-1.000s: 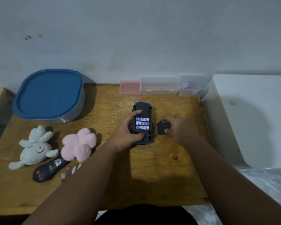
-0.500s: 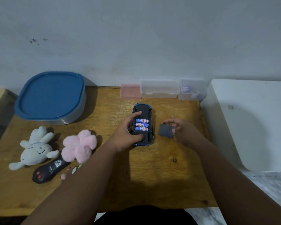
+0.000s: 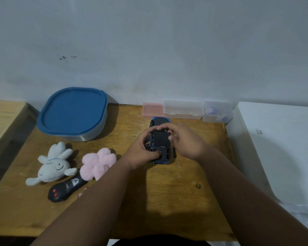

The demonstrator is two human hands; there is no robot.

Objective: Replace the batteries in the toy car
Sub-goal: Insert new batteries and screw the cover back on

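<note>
The blue toy car (image 3: 160,121) lies upside down on the wooden table (image 3: 167,201). Its dark battery cover (image 3: 159,140) sits over the compartment, so the batteries are hidden. My left hand (image 3: 140,151) grips the car from the left, thumb on its near end. My right hand (image 3: 187,141) reaches over from the right and pinches the cover at its far edge and right side.
A thin screwdriver (image 3: 175,158) lies just right of the car. Pink (image 3: 153,109) and clear boxes (image 3: 183,109) line the wall. A blue-lidded container (image 3: 72,112), white plush (image 3: 52,166), pink plush (image 3: 98,162) and black remote (image 3: 66,189) lie left. A white surface (image 3: 283,148) borders the right.
My right hand has carried the battery cover from the table beside the car onto the compartment, covering the batteries. My left hand has kept its grip on the car.
</note>
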